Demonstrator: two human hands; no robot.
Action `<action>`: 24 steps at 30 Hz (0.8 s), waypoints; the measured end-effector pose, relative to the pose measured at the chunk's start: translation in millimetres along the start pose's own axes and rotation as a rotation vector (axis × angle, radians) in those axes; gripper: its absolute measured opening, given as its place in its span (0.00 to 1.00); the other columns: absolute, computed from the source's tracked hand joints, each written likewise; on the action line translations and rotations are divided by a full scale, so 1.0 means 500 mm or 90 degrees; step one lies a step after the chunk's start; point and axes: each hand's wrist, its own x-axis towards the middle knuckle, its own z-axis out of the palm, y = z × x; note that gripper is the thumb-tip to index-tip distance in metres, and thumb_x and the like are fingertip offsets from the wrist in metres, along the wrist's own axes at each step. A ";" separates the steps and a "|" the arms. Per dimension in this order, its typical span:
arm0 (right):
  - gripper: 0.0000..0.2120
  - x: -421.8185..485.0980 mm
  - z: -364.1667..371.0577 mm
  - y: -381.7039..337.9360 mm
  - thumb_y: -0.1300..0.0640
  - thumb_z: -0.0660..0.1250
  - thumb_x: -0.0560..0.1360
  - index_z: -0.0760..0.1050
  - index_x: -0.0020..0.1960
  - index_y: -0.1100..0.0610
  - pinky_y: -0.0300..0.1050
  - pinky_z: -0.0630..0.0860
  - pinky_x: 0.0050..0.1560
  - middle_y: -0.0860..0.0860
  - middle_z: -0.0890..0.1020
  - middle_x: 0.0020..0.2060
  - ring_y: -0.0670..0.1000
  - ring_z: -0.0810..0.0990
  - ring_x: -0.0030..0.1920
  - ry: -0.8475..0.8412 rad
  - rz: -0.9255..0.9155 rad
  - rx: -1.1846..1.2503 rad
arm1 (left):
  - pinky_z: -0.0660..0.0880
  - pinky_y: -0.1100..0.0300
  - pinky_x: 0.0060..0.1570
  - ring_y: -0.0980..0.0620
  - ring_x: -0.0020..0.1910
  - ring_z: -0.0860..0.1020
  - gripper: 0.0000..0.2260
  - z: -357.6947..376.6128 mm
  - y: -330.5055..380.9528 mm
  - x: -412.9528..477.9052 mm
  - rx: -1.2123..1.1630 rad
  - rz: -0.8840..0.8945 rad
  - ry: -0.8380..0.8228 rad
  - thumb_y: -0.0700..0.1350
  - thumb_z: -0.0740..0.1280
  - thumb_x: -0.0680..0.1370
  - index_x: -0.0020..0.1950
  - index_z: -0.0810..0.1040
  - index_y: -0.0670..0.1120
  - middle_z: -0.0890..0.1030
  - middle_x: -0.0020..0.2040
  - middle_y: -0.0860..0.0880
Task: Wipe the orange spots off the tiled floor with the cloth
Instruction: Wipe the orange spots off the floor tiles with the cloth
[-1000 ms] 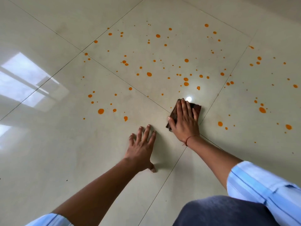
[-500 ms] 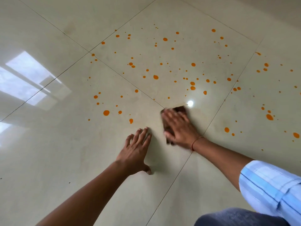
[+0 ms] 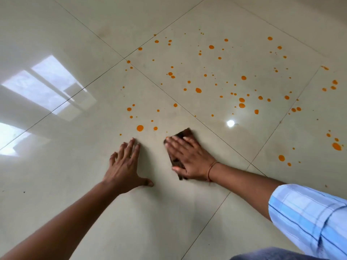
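A dark brown cloth [image 3: 185, 133] lies flat on the glossy cream tiled floor [image 3: 56, 184], and my right hand [image 3: 189, 158] presses down on it with fingers spread; most of the cloth is hidden under the palm. My left hand [image 3: 125, 166] rests flat on the floor just to the left of it, fingers apart, holding nothing. Several orange spots [image 3: 140, 128] sit just beyond both hands. Many more orange spots [image 3: 241, 105] are scattered over the far tile, and others lie at the right [image 3: 336, 146].
Dark grout lines [image 3: 216, 135] cross the floor diagonally and meet near my right wrist. A bright window reflection [image 3: 47, 85] shines on the left tiles, and a small light glare [image 3: 230, 123] lies beyond the cloth. My knee in dark fabric [image 3: 277, 255] shows at the bottom right.
My right hand has slid the cloth leftward and nearer to me, across the grout line. The orange spot that lay just beyond my left hand's fingers is gone. My left hand stays planted.
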 end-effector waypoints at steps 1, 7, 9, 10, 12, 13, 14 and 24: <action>0.36 0.008 -0.009 0.023 0.39 0.53 0.75 0.61 0.77 0.58 0.57 0.58 0.72 0.55 0.64 0.76 0.54 0.61 0.76 -0.012 -0.066 -0.010 | 0.45 0.44 0.75 0.45 0.77 0.35 0.61 0.000 -0.002 0.001 -0.004 0.000 -0.009 0.74 0.68 0.62 0.78 0.36 0.47 0.32 0.78 0.48; 0.36 0.074 -0.017 -0.003 0.39 0.51 0.76 0.60 0.77 0.60 0.60 0.61 0.73 0.57 0.62 0.77 0.56 0.60 0.77 0.033 0.232 0.080 | 0.45 0.44 0.75 0.45 0.77 0.36 0.60 -0.002 -0.007 0.005 -0.012 0.008 -0.011 0.72 0.69 0.63 0.78 0.37 0.46 0.33 0.78 0.48; 0.36 0.052 0.000 -0.017 0.39 0.53 0.75 0.60 0.77 0.59 0.57 0.59 0.73 0.56 0.64 0.76 0.55 0.61 0.76 -0.024 -0.105 -0.003 | 0.44 0.45 0.75 0.45 0.77 0.37 0.59 -0.005 -0.017 0.006 -0.010 0.020 -0.003 0.72 0.70 0.63 0.79 0.38 0.46 0.35 0.78 0.48; 0.37 0.062 -0.010 0.010 0.38 0.54 0.75 0.60 0.77 0.58 0.55 0.58 0.73 0.56 0.64 0.76 0.54 0.61 0.76 -0.037 -0.193 -0.021 | 0.44 0.45 0.75 0.45 0.77 0.37 0.59 -0.011 -0.026 0.006 -0.003 0.028 -0.005 0.71 0.70 0.63 0.79 0.38 0.47 0.35 0.79 0.48; 0.37 0.112 -0.028 0.056 0.38 0.53 0.74 0.60 0.77 0.58 0.58 0.57 0.74 0.56 0.63 0.76 0.54 0.60 0.76 -0.005 -0.053 0.001 | 0.45 0.44 0.75 0.44 0.77 0.37 0.60 -0.027 -0.054 0.011 0.007 0.027 -0.003 0.71 0.70 0.63 0.79 0.38 0.47 0.35 0.79 0.48; 0.38 0.131 -0.036 0.061 0.38 0.51 0.74 0.59 0.78 0.58 0.60 0.56 0.74 0.56 0.61 0.77 0.54 0.58 0.77 0.019 0.128 0.051 | 0.46 0.43 0.75 0.43 0.77 0.37 0.60 -0.039 -0.070 0.016 0.009 0.021 -0.003 0.71 0.71 0.63 0.79 0.38 0.47 0.35 0.79 0.48; 0.38 0.146 -0.037 0.044 0.38 0.50 0.74 0.57 0.78 0.59 0.60 0.56 0.75 0.56 0.60 0.78 0.54 0.56 0.78 0.036 0.252 0.078 | 0.47 0.42 0.75 0.43 0.77 0.38 0.60 -0.053 -0.087 0.024 0.013 0.014 -0.005 0.71 0.72 0.62 0.79 0.38 0.47 0.36 0.79 0.48; 0.42 0.253 -0.041 -0.008 0.33 0.41 0.73 0.45 0.80 0.56 0.56 0.45 0.77 0.52 0.48 0.80 0.51 0.45 0.79 -0.053 0.207 0.034 | 0.53 0.36 0.72 0.39 0.77 0.39 0.68 -0.141 -0.232 0.094 0.056 -0.060 -0.073 0.68 0.77 0.56 0.78 0.34 0.48 0.33 0.78 0.48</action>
